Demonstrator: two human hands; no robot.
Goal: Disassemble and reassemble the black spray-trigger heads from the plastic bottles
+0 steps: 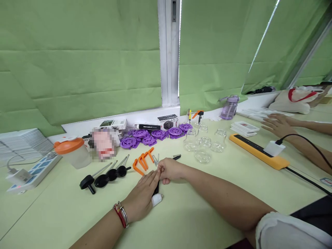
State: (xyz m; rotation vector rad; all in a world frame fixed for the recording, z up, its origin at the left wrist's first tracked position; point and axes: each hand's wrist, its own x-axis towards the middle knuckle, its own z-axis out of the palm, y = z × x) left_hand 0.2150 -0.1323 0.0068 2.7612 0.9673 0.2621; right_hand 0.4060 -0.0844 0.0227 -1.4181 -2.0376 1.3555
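At far left, power strip (50, 169): white, markings too small to read.
Cup (77, 157): orange lid, cloudy body.
Black knobs (101, 180): metal rods attached.
Orange handles (139, 169): beyond the left fingers.
Left hand (141, 199): fingers nearly straight, together over a black piece (156, 188); thumb white-wrapped; grip unclear.
Black box (148, 127): white lettering, blurred.
Right hand (169, 170): curled, pinching at the left fingertips; anything held is hidden.
Carton (168, 121): large letters read "HOLDER".
Glass vessels (204, 141): clear, clustered.
White stack (243, 128): printed labels, illegible.
Another person's hands (278, 125): far right.
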